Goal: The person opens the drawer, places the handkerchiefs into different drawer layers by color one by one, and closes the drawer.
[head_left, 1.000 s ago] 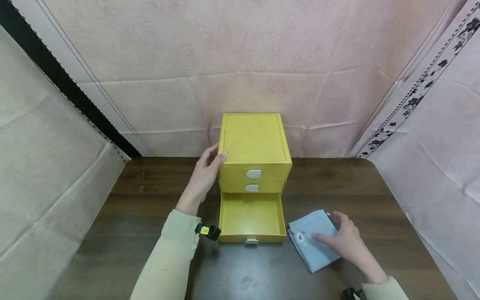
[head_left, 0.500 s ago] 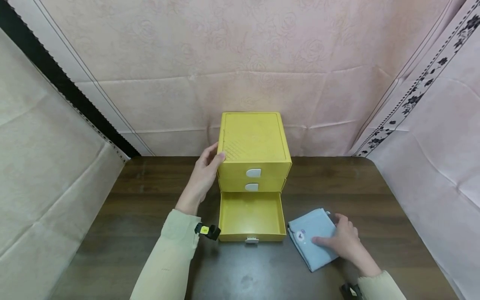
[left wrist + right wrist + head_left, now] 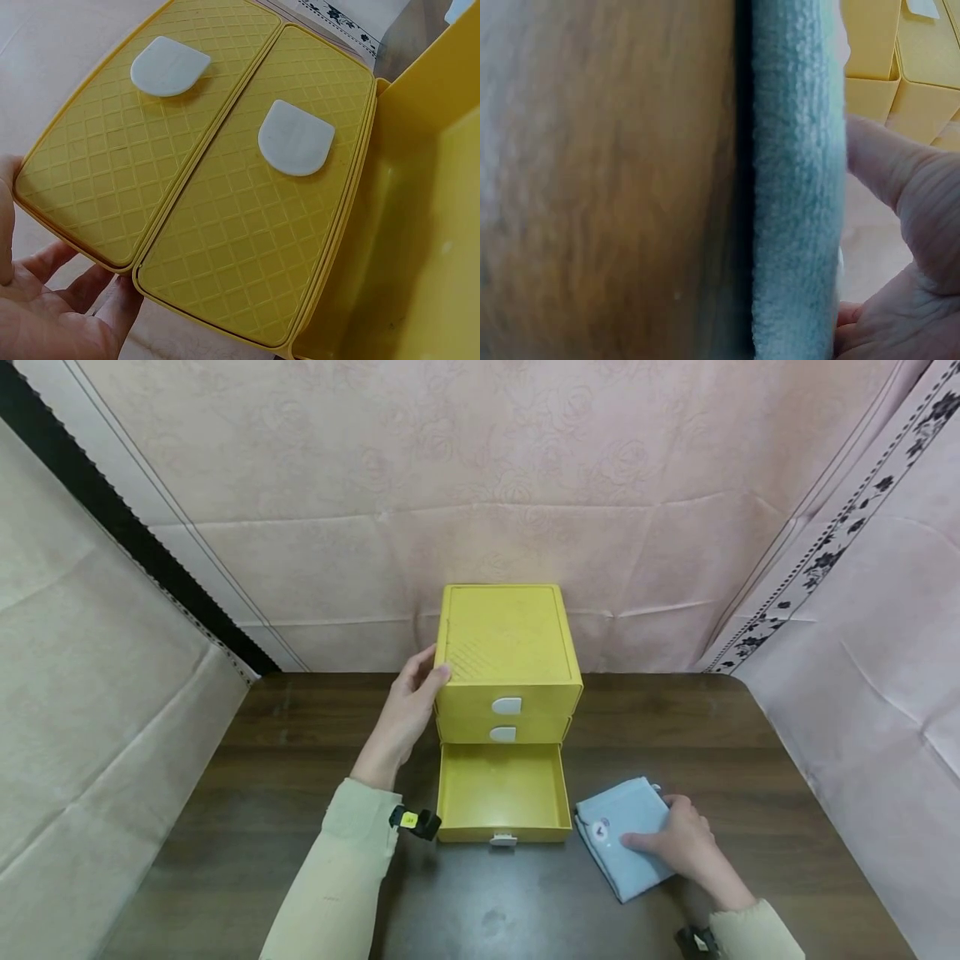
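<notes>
My left hand [image 3: 405, 714] holds the left side of a yellow drawer cabinet [image 3: 510, 635], thumb over its top edge and fingers along the side wall. The cabinet's bottom drawer [image 3: 502, 789] is pulled out and bare inside, while the two drawers above it are closed. To the right of that drawer, a folded light-blue towel [image 3: 626, 835] lies on the table. My right hand [image 3: 686, 839] grips the towel's right edge, the thumb across its upper face and the other fingers bent at the edge, partly hidden. The right wrist view shows the towel's thick edge [image 3: 795, 187] close up.
The dark wooden table [image 3: 300, 852] reaches back to a pale patterned cloth [image 3: 375, 527] hanging just behind the cabinet. Similar cloth walls stand at left [image 3: 97, 693] and right [image 3: 877, 693]. White tabs [image 3: 296, 139] stick out from the drawer fronts.
The right hand has shifted slightly left, its fingers drawing in against the towel's right edge. The left hand and the cabinet look unchanged.
</notes>
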Motion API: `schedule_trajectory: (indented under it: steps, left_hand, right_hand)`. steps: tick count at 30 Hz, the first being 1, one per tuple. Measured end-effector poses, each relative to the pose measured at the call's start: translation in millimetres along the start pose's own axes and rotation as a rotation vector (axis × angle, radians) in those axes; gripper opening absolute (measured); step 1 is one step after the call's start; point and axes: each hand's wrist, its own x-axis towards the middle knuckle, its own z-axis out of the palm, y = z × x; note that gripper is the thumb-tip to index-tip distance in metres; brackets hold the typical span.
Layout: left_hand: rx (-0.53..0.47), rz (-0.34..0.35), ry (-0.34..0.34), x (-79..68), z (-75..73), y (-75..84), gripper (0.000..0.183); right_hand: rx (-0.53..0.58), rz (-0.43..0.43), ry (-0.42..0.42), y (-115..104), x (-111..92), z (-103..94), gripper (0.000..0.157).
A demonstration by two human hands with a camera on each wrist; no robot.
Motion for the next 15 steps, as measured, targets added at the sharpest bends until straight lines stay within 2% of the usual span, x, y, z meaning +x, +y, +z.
schedule_trajectory:
  steps: [9, 11, 15]
  left_hand:
    - [0.002, -0.003, 0.003, 0.0, 0.9, 0.2, 0.061]
    - [0.003, -0.002, 0.004, -0.2, 0.8, 0.4, 0.061]
    - [0.006, -0.005, -0.002, 0.0, -0.1, 1.2, 0.059]
  right_hand:
    - [0.012, 0.031, -0.019, -3.1, -3.2, 0.7, 0.113]
    - [0.009, 0.024, -0.024, -3.2, -3.1, -0.4, 0.11]
    - [0.016, -0.011, -0.036, -3.3, -3.9, -4.4, 0.093]
